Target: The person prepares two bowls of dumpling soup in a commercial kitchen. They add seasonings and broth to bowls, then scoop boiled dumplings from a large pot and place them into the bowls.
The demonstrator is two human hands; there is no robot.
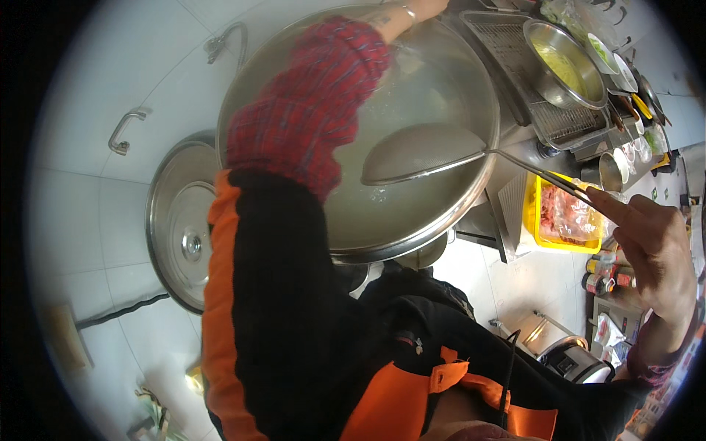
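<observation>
A large steel pot (485, 182) of cloudy liquid (408, 110) stands before me. My right hand (653, 248) grips the long handle of a fine-mesh strainer (427, 154). Its handle crosses the pot's right rim, and the mesh head lies tilted inside the rim; whether it touches the liquid I cannot tell. My left arm, in a red plaid oversleeve (309, 105), stretches across the pot to its far side. Only part of my left hand (431, 7) shows at the top edge of the view. Its fingers are cut off, so what it holds or touches is hidden.
Left of the pot is a round metal lid (190, 242). To the right, a steel bowl of yellowish liquid (565, 71) sits on a wire rack (573, 124). A yellow basket (584, 246) holds raw meat beneath clear plastic. Bottles (598, 281) stand farther right.
</observation>
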